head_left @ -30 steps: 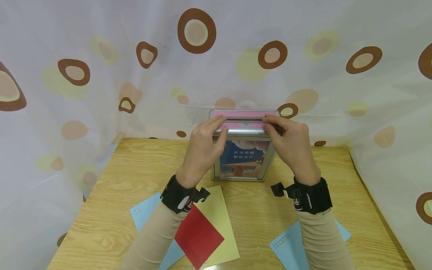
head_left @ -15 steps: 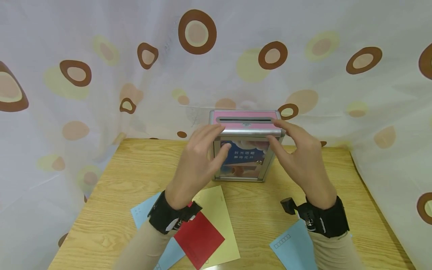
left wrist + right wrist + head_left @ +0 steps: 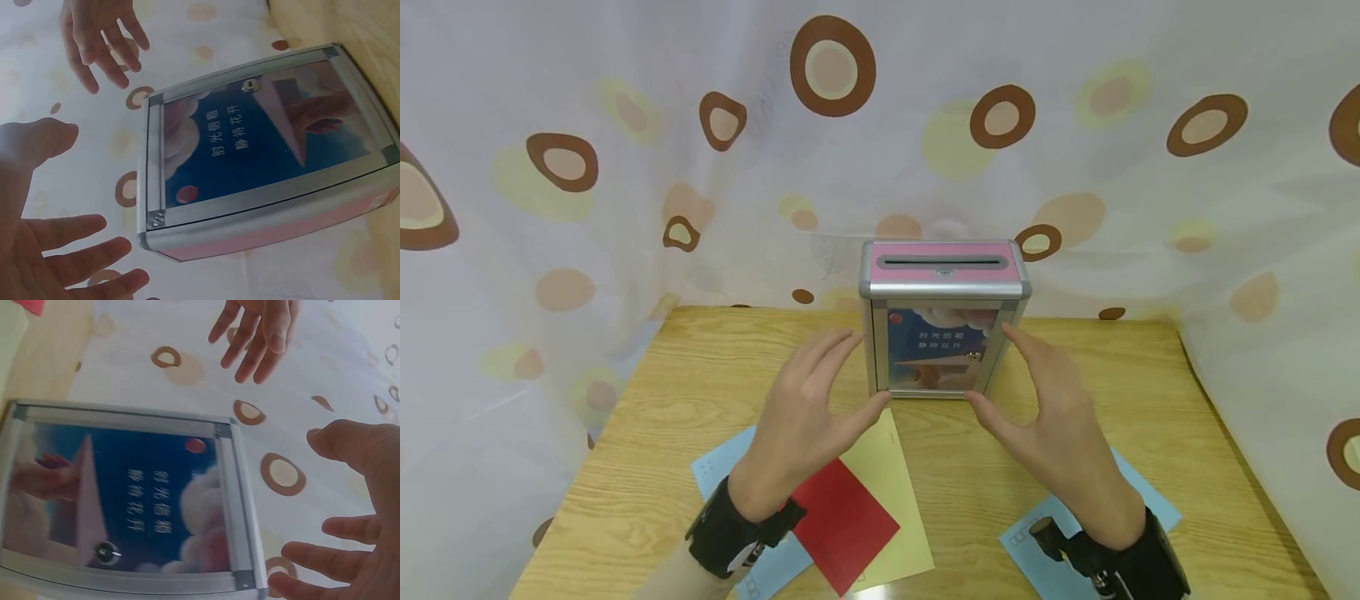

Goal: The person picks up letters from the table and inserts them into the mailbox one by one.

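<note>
A pink and silver letter box stands upright at the back of the table, its slot on top and a lock on its blue picture front. My left hand hovers in front of the box's left side, fingers spread and holding nothing. On the other side, my right hand is likewise spread, thumb and fingers apart. Both wrist views show the box with bare space between it and the fingers.
On the wooden table, a red envelope overlaps a yellow envelope and a blue envelope at left. Another blue envelope lies under the right forearm. A patterned curtain hangs behind the box.
Both hands have come away from the top of the letter box, moving down and back toward the person, with fingers spreading. The slot is now fully uncovered; the box stays in place.
</note>
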Demonstrator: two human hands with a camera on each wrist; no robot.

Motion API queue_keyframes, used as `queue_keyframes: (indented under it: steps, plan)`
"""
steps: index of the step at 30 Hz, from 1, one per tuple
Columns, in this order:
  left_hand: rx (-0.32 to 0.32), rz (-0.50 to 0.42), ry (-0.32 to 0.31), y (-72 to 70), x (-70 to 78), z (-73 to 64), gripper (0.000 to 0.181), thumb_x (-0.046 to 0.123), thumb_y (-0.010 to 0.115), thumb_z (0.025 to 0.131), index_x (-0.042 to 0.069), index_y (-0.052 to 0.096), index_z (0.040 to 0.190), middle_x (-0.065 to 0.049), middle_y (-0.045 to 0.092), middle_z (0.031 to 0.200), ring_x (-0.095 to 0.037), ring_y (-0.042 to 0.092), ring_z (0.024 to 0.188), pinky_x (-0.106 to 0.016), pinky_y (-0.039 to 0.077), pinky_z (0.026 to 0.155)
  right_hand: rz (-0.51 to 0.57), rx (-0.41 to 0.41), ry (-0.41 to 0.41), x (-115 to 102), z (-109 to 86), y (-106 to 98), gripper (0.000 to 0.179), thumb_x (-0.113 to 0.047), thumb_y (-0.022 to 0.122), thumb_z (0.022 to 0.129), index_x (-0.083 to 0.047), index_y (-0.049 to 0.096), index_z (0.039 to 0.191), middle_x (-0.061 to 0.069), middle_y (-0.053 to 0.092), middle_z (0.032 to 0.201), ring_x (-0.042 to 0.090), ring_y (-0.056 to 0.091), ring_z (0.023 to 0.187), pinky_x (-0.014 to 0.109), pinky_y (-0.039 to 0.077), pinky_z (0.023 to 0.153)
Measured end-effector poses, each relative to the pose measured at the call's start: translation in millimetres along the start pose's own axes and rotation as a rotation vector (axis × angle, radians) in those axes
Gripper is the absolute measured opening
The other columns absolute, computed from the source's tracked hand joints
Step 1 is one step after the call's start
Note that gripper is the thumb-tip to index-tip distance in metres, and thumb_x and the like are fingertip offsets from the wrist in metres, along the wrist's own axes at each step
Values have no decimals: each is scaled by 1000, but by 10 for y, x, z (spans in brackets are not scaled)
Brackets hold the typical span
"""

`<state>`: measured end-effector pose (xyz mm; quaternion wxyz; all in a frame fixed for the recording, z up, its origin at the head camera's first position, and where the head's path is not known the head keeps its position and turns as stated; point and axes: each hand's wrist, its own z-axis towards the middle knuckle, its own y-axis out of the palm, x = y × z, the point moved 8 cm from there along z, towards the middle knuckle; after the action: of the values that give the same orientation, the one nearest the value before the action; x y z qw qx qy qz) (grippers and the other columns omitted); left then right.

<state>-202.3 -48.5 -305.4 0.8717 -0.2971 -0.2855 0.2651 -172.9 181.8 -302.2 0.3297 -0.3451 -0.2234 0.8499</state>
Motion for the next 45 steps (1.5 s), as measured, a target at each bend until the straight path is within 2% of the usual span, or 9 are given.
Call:
queue_keyframes:
  steps: [3, 8, 11, 16, 23, 27, 33, 39, 45]
  plan:
    - [-32, 13, -33, 88, -75, -159, 67, 45, 75, 80, 5, 58, 132, -12, 61, 129, -25, 53, 120, -48, 50, 98, 5, -59, 45, 30, -143, 125, 84, -22, 83, 73, -6, 44, 145, 20, 55, 135, 38, 48, 123, 62, 43, 97]
    - [-102, 27, -98, 277, -215, -450, 68, 49, 74, 80, 6, 59, 131, -11, 61, 129, -26, 54, 119, -51, 52, 94, 17, -212, 157, 113, -398, 421, 84, -33, 81, 78, -11, 39, 148, 17, 49, 142, 37, 43, 129, 63, 42, 100]
    - [-165, 65, -174, 397, -337, -650, 70, 54, 72, 81, 7, 59, 131, -10, 61, 129, -26, 55, 118, -51, 53, 92, 26, -282, 211, 166, -519, 580, 84, -37, 80, 80, -10, 38, 148, 17, 45, 144, 36, 41, 130, 61, 43, 100]
    - [-283, 117, -326, 568, -538, -963, 74, 60, 69, 81, 8, 57, 133, -10, 59, 132, -28, 54, 120, -54, 52, 92, 31, -330, 217, 183, -671, 774, 81, -40, 80, 79, -3, 44, 142, 18, 49, 140, 35, 44, 128, 57, 47, 99]
    - [-371, 189, -497, 638, -839, -1261, 80, 62, 69, 79, 6, 57, 134, -13, 56, 134, -33, 51, 121, -56, 52, 90, 24, -438, 255, 134, -851, 1097, 78, -44, 78, 79, -8, 47, 142, 12, 51, 139, 29, 47, 126, 50, 50, 97]
    - [-415, 239, -555, 653, -976, -1388, 82, 62, 69, 78, 3, 56, 133, -18, 54, 133, -37, 50, 119, -55, 54, 81, 42, -511, 252, 93, -938, 1319, 75, -44, 77, 80, -8, 50, 139, 9, 54, 133, 25, 51, 122, 46, 52, 95]
    - [-487, 266, -612, 704, -1088, -1526, 80, 61, 68, 79, -1, 57, 130, -20, 54, 129, -39, 50, 111, -54, 53, 77, 53, -627, 189, -21, -1124, 1594, 67, -46, 72, 84, -4, 55, 133, 5, 58, 117, 17, 58, 102, 36, 58, 81]
    - [-533, 304, -635, 744, -1144, -1602, 80, 56, 72, 77, -3, 57, 129, -22, 53, 126, -40, 49, 109, -55, 53, 77, 40, -723, 127, -169, -1293, 1802, 55, -43, 69, 85, -2, 63, 121, 1, 57, 100, 10, 53, 84, 24, 55, 71]
    - [-533, 294, -630, 775, -1171, -1628, 79, 51, 79, 74, -3, 58, 128, -22, 53, 124, -39, 49, 105, -54, 50, 74, 75, -775, 137, -227, -1397, 1907, 34, -38, 69, 85, -9, 67, 103, -5, 52, 89, 3, 47, 71, 17, 47, 61]
